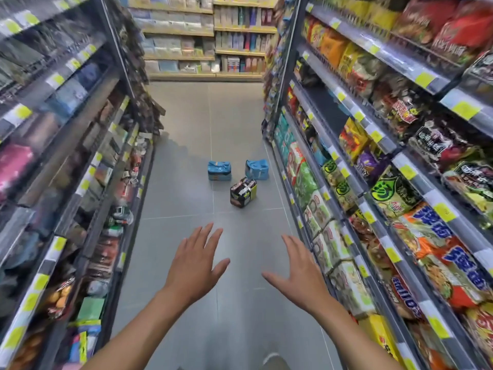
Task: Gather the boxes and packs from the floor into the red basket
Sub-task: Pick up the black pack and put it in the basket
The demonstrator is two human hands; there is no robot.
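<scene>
Three packs lie on the grey tiled floor of a shop aisle ahead of me. One blue pack (pixel 219 170) lies to the left, a second blue pack (pixel 257 169) to the right, and a black pack with a yellow side (pixel 243 192) stands nearest, tilted. My left hand (pixel 196 263) and my right hand (pixel 301 269) are stretched out in front of me, fingers spread, palms down, holding nothing. Both hands are well short of the packs. No red basket is in view.
Tall shelves line both sides of the aisle: the left shelving (pixel 80 182) holds blurred goods, the right shelving (pixel 386 182) holds noodle and snack packs. More shelves (pixel 208 41) close the far end. The floor (pixel 200 129) between them is open.
</scene>
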